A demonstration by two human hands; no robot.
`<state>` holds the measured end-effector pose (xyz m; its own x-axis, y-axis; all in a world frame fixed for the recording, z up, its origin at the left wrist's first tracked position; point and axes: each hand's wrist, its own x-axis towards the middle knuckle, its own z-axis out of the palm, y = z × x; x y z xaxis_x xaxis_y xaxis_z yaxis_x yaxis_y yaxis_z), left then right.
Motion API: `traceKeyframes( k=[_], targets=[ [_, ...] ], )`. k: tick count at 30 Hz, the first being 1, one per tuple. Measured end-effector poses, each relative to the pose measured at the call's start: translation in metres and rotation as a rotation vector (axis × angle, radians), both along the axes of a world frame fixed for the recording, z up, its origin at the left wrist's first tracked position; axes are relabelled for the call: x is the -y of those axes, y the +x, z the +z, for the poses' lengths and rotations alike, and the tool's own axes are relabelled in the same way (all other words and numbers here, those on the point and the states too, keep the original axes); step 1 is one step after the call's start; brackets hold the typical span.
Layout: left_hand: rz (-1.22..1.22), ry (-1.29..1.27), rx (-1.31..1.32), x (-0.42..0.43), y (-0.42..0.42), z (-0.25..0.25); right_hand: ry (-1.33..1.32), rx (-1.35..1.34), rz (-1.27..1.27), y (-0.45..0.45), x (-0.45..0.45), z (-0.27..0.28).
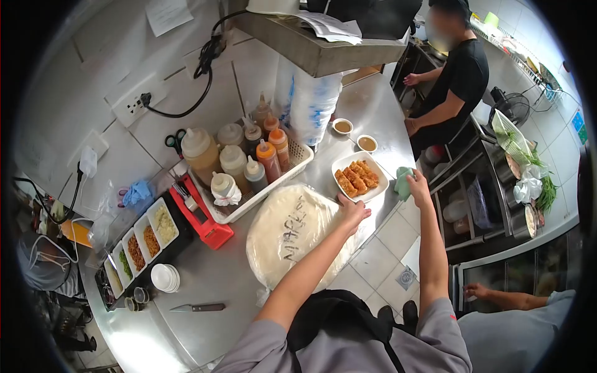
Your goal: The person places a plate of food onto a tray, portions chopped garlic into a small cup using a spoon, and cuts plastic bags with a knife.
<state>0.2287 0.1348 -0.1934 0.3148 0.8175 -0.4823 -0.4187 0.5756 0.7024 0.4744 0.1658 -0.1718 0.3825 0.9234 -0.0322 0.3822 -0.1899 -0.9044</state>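
White dish (375,192) (golden rolls (357,178) inside), just beyond left grip (353,214)

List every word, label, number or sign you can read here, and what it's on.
"MARK", apparently, in dark handwriting on the round plastic-wrapped package; the letters after it are unclear.
Too blurred to read: blue print on the plastic-wrapped stack.
Too small or faint to read: wall paper, papers on the shelf, blue-green sign.
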Motion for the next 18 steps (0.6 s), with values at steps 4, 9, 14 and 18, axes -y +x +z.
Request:
traceKeyframes(
  k=[4, 9, 14, 18],
  targets=[
    [0.020, 0.064, -0.109, -0.005, -0.006, 0.014, -0.084, -0.031, 0.052, -0.009, -0.010, 0.028],
    [-0.073, 0.086, -0.184, -0.020, -0.027, 0.027, -0.099, 0.065, 0.227, -0.011, -0.029, 0.064],
    [-0.399, 0.118, -0.197, -0.036, -0.058, 0.042, -0.167, 0.294, 0.487, -0.014, -0.047, 0.072],
    [-0.406, 0.054, -0.235, -0.038, -0.060, 0.056, -0.058, 0.280, 0.626, -0.036, -0.081, 0.043]
  ],
)
